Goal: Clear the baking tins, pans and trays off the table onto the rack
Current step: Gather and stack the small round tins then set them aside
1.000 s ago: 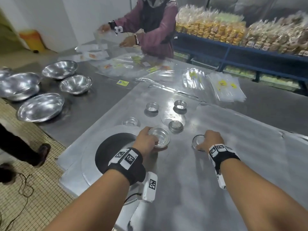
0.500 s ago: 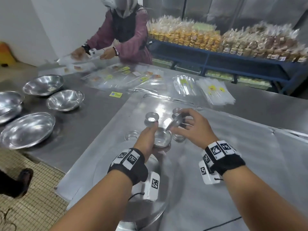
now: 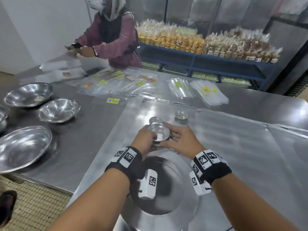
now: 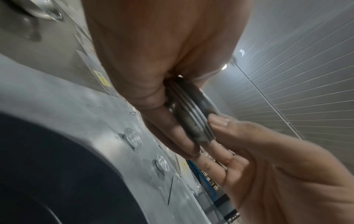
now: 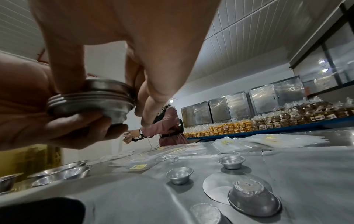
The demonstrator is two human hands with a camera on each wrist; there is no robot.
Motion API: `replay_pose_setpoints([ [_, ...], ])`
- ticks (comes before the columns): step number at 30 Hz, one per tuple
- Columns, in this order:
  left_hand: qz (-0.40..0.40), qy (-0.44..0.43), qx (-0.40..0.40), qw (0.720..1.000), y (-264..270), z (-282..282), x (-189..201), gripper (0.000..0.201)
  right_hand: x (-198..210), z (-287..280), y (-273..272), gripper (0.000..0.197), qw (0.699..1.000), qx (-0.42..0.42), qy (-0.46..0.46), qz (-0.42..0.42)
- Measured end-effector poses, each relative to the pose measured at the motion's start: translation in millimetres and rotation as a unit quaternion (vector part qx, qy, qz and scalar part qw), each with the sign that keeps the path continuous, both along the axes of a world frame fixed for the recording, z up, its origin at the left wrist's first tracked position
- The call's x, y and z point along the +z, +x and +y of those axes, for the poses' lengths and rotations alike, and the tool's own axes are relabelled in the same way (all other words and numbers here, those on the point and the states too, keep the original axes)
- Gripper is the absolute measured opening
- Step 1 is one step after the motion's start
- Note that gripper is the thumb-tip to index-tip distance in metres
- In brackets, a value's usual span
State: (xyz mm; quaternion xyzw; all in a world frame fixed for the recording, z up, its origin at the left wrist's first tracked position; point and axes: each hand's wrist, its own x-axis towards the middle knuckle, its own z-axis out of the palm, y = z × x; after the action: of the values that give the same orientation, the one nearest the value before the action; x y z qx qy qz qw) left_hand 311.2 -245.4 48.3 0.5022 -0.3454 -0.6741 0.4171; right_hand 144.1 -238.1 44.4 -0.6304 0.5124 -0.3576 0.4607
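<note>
Both hands meet over the middle of the metal sheet that covers the near part of the table, holding a small stack of nested tins lifted clear of it. The left hand cups the stack from below, its fingers curled under the base and thumb against the rim. The right hand comes in from the other side, its thumb on the rim and its fingers spread loosely past the far edge; how firmly it grips is hard to tell. The stack looks like three or four tins. Toward the far edge of the sheet two single tins stand upright, one just beyond the stack, another further right. An upturned tin lies on a flat disc. A wide round pan sits at the near edge. Steel bowls line the left side.
</note>
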Motion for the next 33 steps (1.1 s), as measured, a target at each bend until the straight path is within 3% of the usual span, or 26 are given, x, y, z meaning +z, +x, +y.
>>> replay_pose_setpoints([
  [10, -0.018, 0.013, 0.010, 1.000, 28, -23, -15, 0.038, 11, -33, 1, 0.062, 0.993, 0.070, 0.067, 0.060],
  [14, 0.009, 0.026, 0.033, 0.999, 31, -28, -19, 0.041, 0, -66, -17, 0.055, 0.984, 0.046, 0.102, 0.142],
  [20, 0.020, 0.045, 0.047, 0.998, 34, -33, -24, 0.045, -49, -98, -38, 0.065, 0.914, 0.083, 0.104, 0.382],
  [25, 0.017, 0.070, 0.061, 0.995, 34, -39, -30, 0.047, -76, -101, -37, 0.077, 0.896, 0.107, 0.106, 0.418],
  [29, 0.025, 0.074, 0.070, 0.994, 29, -40, -34, 0.044, -89, -101, -32, 0.067, 0.870, 0.153, 0.060, 0.465],
  [33, 0.018, 0.077, 0.065, 0.995, 19, -40, -36, 0.042, -95, -107, -31, 0.070, 0.850, 0.175, 0.046, 0.495],
])
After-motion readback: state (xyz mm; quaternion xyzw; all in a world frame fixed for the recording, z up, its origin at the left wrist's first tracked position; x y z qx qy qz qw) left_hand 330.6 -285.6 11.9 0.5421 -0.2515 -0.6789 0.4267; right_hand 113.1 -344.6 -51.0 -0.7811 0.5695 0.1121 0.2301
